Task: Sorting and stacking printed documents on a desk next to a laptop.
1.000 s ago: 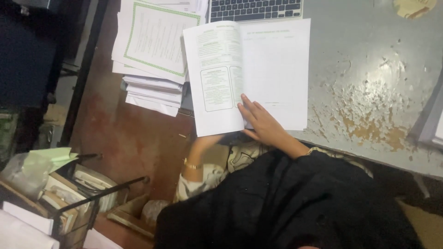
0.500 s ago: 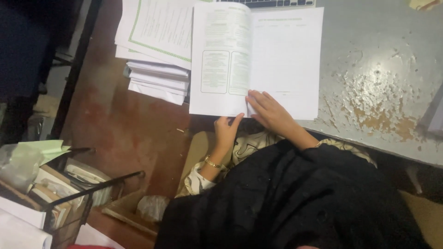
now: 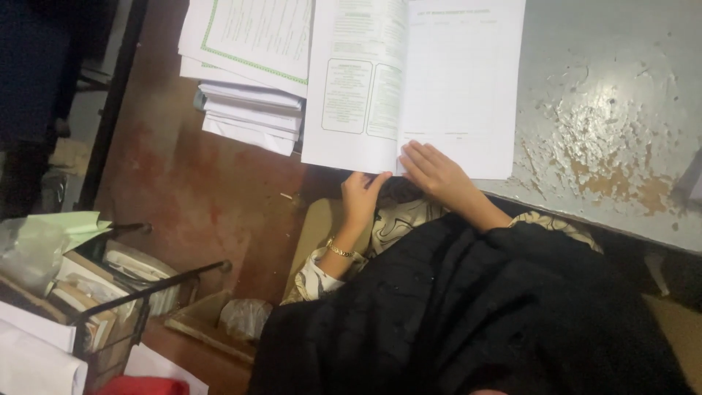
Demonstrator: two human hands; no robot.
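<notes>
An open white booklet [image 3: 417,80] with printed forms lies at the near edge of a grey table with peeling paint [image 3: 614,124]. My right hand [image 3: 435,172] rests flat on the lower edge of its right page, fingers spread. Just below the booklet's left page, my left hand [image 3: 360,199], with a gold bracelet at the wrist, touches the bottom edge with its fingertips. A black garment [image 3: 468,314] covers my lap and arms.
A pile of papers [image 3: 248,80] topped by a green-bordered sheet sits left of the booklet. Below is a reddish-brown floor [image 3: 197,190]. At the lower left, a black wire rack [image 3: 110,292] holds papers and plastic bags.
My left hand has risen from my lap to the booklet's bottom edge. The right hand stays on the right page. The view has shifted, so the booklet sits higher in frame.
</notes>
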